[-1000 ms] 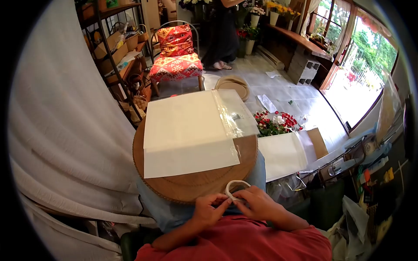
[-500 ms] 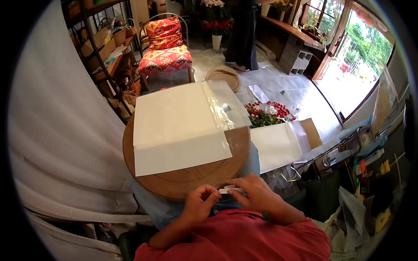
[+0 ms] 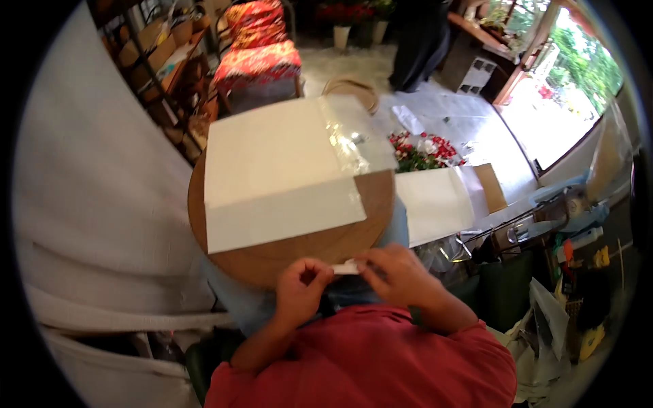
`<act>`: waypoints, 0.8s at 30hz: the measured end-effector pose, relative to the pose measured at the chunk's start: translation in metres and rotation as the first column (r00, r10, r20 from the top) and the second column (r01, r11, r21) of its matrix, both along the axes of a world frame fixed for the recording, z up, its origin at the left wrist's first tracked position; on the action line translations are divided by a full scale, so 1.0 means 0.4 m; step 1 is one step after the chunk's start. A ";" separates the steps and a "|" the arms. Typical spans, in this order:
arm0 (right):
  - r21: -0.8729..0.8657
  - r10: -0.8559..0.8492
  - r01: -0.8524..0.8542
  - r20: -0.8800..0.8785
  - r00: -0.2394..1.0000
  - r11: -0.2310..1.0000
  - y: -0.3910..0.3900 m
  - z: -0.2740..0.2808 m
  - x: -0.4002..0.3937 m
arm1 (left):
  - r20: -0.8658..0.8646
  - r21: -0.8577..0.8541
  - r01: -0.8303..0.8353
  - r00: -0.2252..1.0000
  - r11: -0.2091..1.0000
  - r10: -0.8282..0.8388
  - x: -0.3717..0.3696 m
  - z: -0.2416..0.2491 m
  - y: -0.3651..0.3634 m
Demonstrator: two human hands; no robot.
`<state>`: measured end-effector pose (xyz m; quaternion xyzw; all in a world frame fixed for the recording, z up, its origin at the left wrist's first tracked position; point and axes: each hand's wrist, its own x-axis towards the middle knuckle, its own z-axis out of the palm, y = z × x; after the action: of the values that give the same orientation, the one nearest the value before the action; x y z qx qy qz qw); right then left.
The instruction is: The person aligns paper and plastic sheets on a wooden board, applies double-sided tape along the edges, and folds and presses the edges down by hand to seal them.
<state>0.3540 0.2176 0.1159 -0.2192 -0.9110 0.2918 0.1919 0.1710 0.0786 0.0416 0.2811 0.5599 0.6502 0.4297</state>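
Note:
Close to my body, over my lap, a small white strip (image 3: 345, 269) stretches between my two hands. My left hand (image 3: 303, 289) pinches its left end between thumb and forefinger. At the other end my right hand (image 3: 398, 274) is closed with its fingertips on the strip. Just beyond the hands is the near edge of a round brown tabletop (image 3: 377, 197). On it lie large white sheets (image 3: 272, 153), with clear plastic (image 3: 354, 139) along their right side.
Right of the tabletop are more white sheets (image 3: 435, 204) and a bunch of red and white flowers (image 3: 428, 151). A patterned chair (image 3: 258, 64) stands ahead, a person in dark clothing (image 3: 418, 47) beyond. White cloth (image 3: 102, 204) hangs at left.
The view has tilted and shifted, so the hands and tabletop appear higher. The strip stays between both hands. The standing person appears farther right.

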 end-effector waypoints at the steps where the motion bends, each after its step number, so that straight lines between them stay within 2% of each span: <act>1: 0.013 -0.005 0.006 -0.026 1.000 1.000 0.007 -0.002 -0.001 | 0.007 -0.031 -0.031 0.999 0.999 0.031 -0.010 0.003 -0.001; 3: -0.066 -0.001 0.001 0.005 1.000 0.998 0.023 0.029 -0.004 | -0.143 -0.023 -0.066 0.988 0.998 0.062 -0.035 0.006 -0.009; 5: -0.123 -0.005 0.008 0.025 1.000 0.992 0.041 0.047 -0.002 | -0.147 -0.015 -0.119 0.982 0.993 0.116 -0.067 -0.002 -0.019; 8: -0.078 -0.075 0.078 0.038 0.996 0.994 0.076 0.052 0.015 | -0.129 -0.017 -0.188 0.975 0.982 0.184 -0.131 -0.008 -0.034; 10: -0.003 -0.054 0.054 0.048 0.997 0.999 0.108 0.059 0.020 | -0.348 0.048 -0.295 0.891 0.954 0.293 -0.189 -0.032 -0.042; 11: -0.120 -0.096 0.111 0.128 0.987 0.987 0.120 0.085 0.016 | -0.390 0.054 -0.301 0.872 0.952 0.297 -0.223 -0.028 -0.054; 12: -0.127 -0.094 0.110 0.128 0.987 0.986 0.145 0.072 0.014 | -0.554 0.103 -0.300 0.775 0.948 0.305 -0.257 -0.023 -0.060; 14: -0.093 -0.064 0.076 0.121 0.991 0.993 0.196 0.039 0.023 | -0.660 0.032 -0.337 0.700 0.941 0.274 -0.311 -0.009 -0.075; 15: -0.069 -0.067 0.079 0.161 0.985 0.994 0.209 0.054 0.012 | -0.656 0.029 -0.315 0.710 0.949 0.256 -0.341 -0.019 -0.089; 16: -0.067 -0.097 0.109 0.169 0.981 0.992 0.226 0.053 0.008 | -0.699 -0.001 -0.360 0.667 0.933 0.256 -0.376 -0.040 -0.097; 17: 0.014 -0.116 0.116 0.195 0.974 0.993 0.246 0.041 0.006 | -0.742 -0.025 -0.404 0.621 0.914 0.254 -0.400 -0.059 -0.091; 18: 0.093 -0.135 0.117 0.221 0.966 0.989 0.264 0.031 0.006 | -0.738 -0.022 -0.377 0.631 0.926 0.239 -0.411 -0.072 -0.081; 20: 0.092 -0.180 0.162 0.244 0.953 0.982 0.287 0.026 0.004 | -0.690 -0.102 -0.379 0.693 0.920 0.209 -0.413 -0.094 -0.072; 21: 0.089 -0.197 0.179 0.263 0.945 0.980 0.296 0.025 0.000 | -0.771 -0.113 -0.362 0.619 0.925 0.148 -0.404 -0.093 -0.067; 22: 0.094 -0.208 0.190 0.265 0.942 0.977 0.302 0.022 -0.004 | -0.768 -0.110 -0.352 0.623 0.930 0.145 -0.406 -0.102 -0.056; 24: 0.068 -0.246 0.237 0.330 0.911 0.969 0.305 0.013 -0.009 | -0.758 0.000 -0.368 0.606 0.930 0.240 -0.416 -0.129 -0.051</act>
<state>0.3505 0.3395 0.1212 -0.3741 -0.9001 0.2118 0.0712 0.0045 0.0581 -0.0099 0.3884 0.7746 0.4948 0.0653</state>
